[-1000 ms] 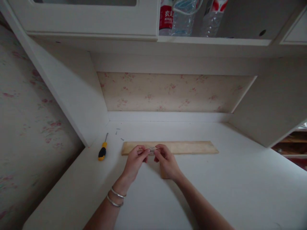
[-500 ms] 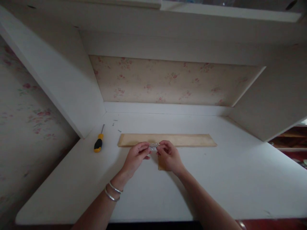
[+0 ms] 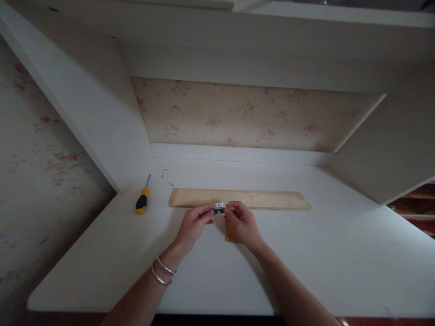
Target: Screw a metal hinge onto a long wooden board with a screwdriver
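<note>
A small metal hinge (image 3: 219, 208) is pinched at both ends between my hands, over the front edge of a long pale wooden board (image 3: 261, 198). My left hand (image 3: 193, 226) grips the hinge's left end with thumb and fingers. On the other end, the fingertips of my right hand (image 3: 244, 225) are closed. Beneath my right hand lies a smaller brown wooden piece (image 3: 231, 233), partly covered by it. Off to the left rests a screwdriver (image 3: 142, 199) with a yellow and black handle, its shaft pointing away from me.
Several small screws (image 3: 165, 173) lie scattered behind the board's left end. The white desk (image 3: 326, 253) has upright side panels (image 3: 84, 99) left and right, and a shelf overhead. A low ledge (image 3: 238, 153) runs along the back, under flowered wallpaper.
The hinge has tilted and folded between my fingers: its lower leaf looks dark now, where both leaves showed light before. My view has shifted slightly. Both hands keep their grip.
</note>
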`<move>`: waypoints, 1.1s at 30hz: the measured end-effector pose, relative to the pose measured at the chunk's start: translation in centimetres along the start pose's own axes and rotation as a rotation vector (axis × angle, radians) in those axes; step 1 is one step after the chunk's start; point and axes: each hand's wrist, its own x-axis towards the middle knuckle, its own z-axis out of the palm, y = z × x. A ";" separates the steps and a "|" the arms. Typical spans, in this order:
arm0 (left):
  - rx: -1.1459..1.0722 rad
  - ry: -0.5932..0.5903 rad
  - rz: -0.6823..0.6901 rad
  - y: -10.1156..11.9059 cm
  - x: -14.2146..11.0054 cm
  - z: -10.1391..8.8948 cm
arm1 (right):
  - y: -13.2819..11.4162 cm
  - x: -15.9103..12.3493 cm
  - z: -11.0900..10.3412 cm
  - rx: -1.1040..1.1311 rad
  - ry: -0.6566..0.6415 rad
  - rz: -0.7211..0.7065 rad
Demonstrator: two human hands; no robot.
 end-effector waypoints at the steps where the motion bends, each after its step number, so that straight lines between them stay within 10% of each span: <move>1: 0.001 -0.001 0.000 0.0 0.0 0.0 | -0.1 0.0 0.0 -0.006 0.002 0.003; 33: 0.189 0.023 0.121 -1.4 0.6 -0.3 | -1.2 -0.2 0.3 0.035 -0.004 0.056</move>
